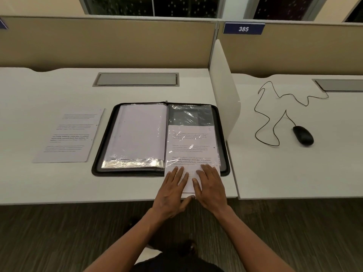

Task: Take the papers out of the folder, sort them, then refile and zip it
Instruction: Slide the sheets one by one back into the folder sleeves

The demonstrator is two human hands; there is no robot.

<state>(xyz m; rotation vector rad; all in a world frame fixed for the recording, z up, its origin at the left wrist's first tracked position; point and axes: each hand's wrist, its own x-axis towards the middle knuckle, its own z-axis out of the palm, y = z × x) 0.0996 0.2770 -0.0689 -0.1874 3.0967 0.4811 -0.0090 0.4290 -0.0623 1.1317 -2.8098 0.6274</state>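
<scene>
A black zip folder (100, 154) lies open flat on the white desk. Its left clear sleeve (135, 132) holds a blank-looking sheet. A printed paper (191, 146) sits partway inside the right clear sleeve (189, 114), its lower end sticking out over the folder's near edge. My left hand (172, 191) and my right hand (211, 187) both rest flat on that lower end, fingers spread, thumbs at the sheet's near edge. Another printed paper (68, 134) lies loose on the desk left of the folder.
A white divider panel (224, 91) stands right beside the folder. Beyond it, a black mouse (303, 135) with a looping cable lies on the neighbouring desk. A grey cable hatch (135, 79) is set into the desk behind the folder. The desk edge (78, 201) runs just below my hands.
</scene>
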